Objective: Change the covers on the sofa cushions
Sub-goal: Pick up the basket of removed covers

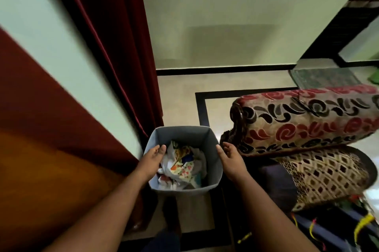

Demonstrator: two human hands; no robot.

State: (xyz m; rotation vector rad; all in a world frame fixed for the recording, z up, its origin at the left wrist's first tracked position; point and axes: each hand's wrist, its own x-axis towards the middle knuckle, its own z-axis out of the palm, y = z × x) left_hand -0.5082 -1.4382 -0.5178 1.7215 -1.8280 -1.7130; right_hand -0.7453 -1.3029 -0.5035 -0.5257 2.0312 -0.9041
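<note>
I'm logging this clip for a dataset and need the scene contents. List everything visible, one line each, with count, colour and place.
Bin: one, grey, on the floor at centre, between the hands.
Crumpled fabric: a pile, white with colourful prints, inside the bin.
Sofa arm: one, beige with red and dark floral pattern, right of the bin.
Diamond-pattern cover: one, cream and brown, below the sofa arm.
Curtain: one, dark red, left.
Mat: one, grey-green, far right floor.
Left hand: open, at the bin's left rim.
Right hand: open, at the bin's right rim.
</note>
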